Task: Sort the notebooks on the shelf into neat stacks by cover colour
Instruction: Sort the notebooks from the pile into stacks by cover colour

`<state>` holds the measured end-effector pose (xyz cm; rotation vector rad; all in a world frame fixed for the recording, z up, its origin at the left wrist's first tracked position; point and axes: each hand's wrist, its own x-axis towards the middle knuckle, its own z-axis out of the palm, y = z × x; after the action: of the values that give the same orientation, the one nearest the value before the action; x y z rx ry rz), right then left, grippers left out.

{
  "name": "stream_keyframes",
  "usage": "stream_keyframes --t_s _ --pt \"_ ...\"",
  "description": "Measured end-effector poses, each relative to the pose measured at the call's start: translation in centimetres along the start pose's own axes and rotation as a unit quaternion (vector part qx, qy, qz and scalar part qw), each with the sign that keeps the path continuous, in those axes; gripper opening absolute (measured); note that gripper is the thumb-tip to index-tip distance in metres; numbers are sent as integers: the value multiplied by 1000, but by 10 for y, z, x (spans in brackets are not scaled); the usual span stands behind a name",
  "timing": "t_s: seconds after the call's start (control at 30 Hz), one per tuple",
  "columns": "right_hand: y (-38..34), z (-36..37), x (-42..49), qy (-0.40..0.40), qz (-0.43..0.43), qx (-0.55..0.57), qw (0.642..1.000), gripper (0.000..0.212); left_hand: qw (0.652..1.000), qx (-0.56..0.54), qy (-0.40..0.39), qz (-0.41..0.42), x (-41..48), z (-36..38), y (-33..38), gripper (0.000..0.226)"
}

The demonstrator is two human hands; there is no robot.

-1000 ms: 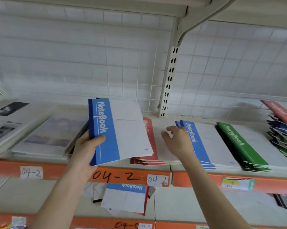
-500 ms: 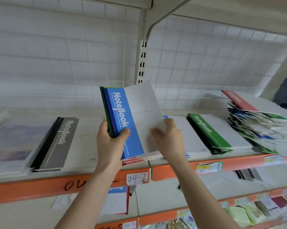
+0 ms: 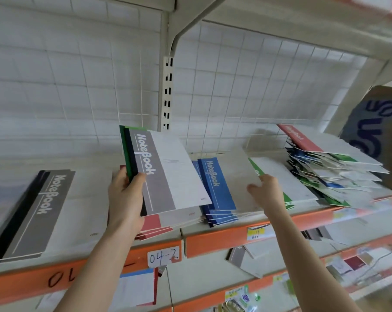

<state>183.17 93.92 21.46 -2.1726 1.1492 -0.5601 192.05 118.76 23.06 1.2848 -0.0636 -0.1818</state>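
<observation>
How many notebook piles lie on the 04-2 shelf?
5: grey pile left, red pile under the held bundle, blue pile centre, green pile beside it, mixed pile far right.

On my head view, the left hand (image 3: 125,199) grips a tilted bundle of notebooks (image 3: 165,172), grey cover on top and green behind, above the red stack (image 3: 154,224) on the shelf (image 3: 224,239). The right hand (image 3: 267,194) rests on the blue stack (image 3: 217,188), beside the green stack (image 3: 287,176). A grey stack (image 3: 44,212) lies far left, a jumbled mixed pile (image 3: 332,172) far right
</observation>
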Motion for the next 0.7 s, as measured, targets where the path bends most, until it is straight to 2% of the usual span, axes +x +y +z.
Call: stream_keyframes --t_s 0.13,0.2,0.27,0.33,0.37,0.4,0.43,0.5,0.53,0.6,0.7 --pt "0 9 -6 -27 1 -153 988 18 1000 16 3 -4 4 -1 2 19" --pt "-6 9 -12 -19 -30 -235 971 23 1000 16 -7 -4 2 0 3 15" --pt "-17 9 -18 12 -79 -264 961 33 1000 20 -19 -6 -1 1 5 11" --pt "-31 13 -24 39 -145 -169 974 31 999 23 -33 -6 -5 1 9 16" --pt "-41 15 -29 16 -148 -60 987 29 999 21 -38 -6 -7 1 10 18" --pt "-53 16 -35 -50 -115 66 990 33 999 21 -42 -5 -8 0 11 19" --pt "-65 18 -41 -135 -61 195 970 41 999 24 -45 -3 -10 -1 12 21" --pt "-84 21 -54 -272 54 354 893 40 997 43 -59 3 -11 -7 12 23" --pt "-90 24 -59 -303 86 377 871 32 996 55 -74 5 -10 -10 12 24" --pt "-98 36 -63 -310 109 379 865 17 990 93 -107 12 -8 -22 12 25" --pt "-103 51 -71 -312 93 386 863 22 974 182 -122 54 -5 -46 12 31"
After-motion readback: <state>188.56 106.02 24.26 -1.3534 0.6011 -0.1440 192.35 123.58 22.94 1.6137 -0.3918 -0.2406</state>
